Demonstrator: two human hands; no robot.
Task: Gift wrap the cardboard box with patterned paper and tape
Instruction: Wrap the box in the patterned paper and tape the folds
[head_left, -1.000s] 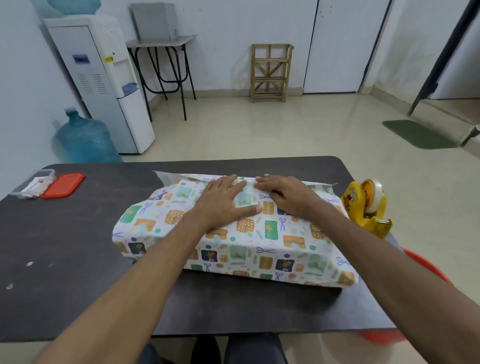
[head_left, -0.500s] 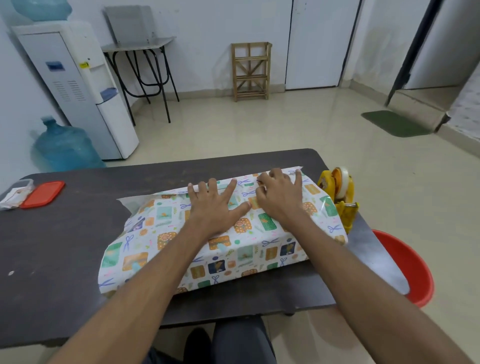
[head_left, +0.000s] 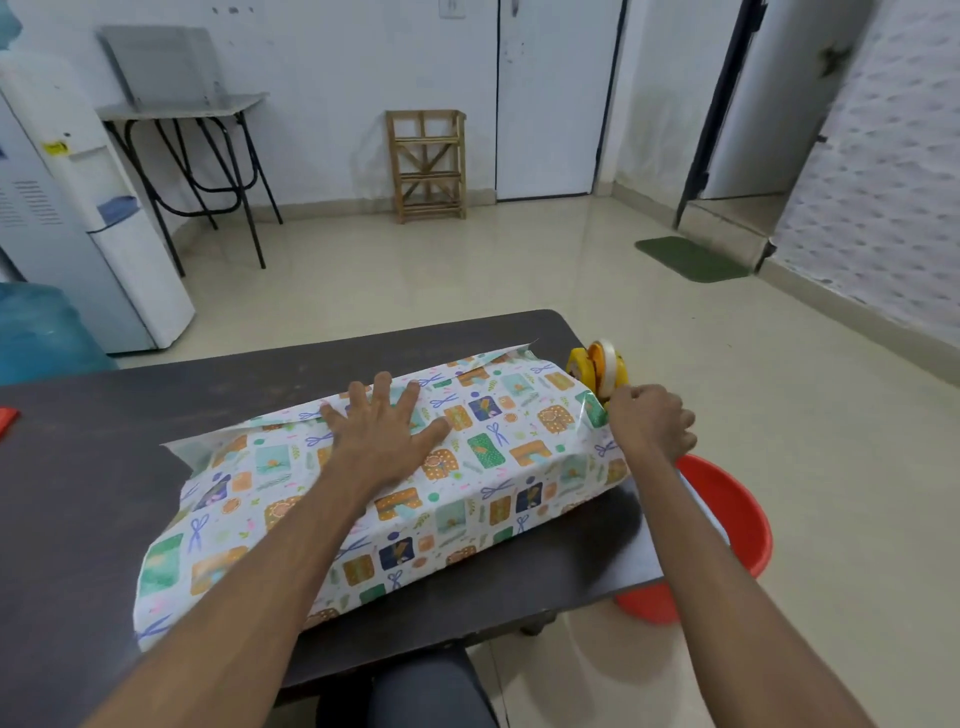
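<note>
left hand flat on the patterned paper, right hand gripping the tape dispenser; i'd press firm while pulling tape.

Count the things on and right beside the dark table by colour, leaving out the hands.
Red: 2 (tub beside the table; flat piece on the table, cut off by the picture's left edge)
Yellow: 1 (tape dispenser)
Patterned, many colours: 1 (wrapped box)
Total: 4
</note>
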